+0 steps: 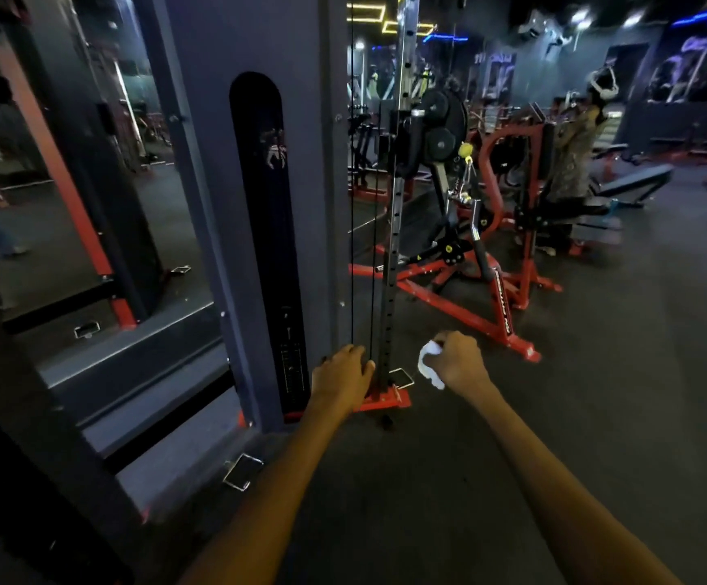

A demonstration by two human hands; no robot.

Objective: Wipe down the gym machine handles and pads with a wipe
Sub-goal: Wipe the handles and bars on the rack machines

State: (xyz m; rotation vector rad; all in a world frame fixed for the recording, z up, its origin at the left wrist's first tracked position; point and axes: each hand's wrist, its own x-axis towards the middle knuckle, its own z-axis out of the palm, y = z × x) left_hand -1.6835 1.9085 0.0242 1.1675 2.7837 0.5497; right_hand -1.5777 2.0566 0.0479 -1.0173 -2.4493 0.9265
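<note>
A grey cable machine tower [212, 204] with a dark weight-stack slot stands ahead on my left. Its perforated upright rail [394, 230] and black cables [352, 204] run down to a red base [385, 401]. My left hand [341, 375] reaches low beside the cables, fingers loosely spread, holding nothing that I can see. My right hand [461, 363] is just right of the rail, closed around a crumpled white wipe [429, 365]. A metal stirrup handle [402, 377] lies on the floor at the base, between my hands.
Another stirrup handle [242, 470] lies on the floor near the tower's front corner. Red plate-loaded machines [495, 263] stand behind the rail, with a person [575, 154] at one. A mirror [90, 162] fills the left wall. Dark rubber floor spreads to the right.
</note>
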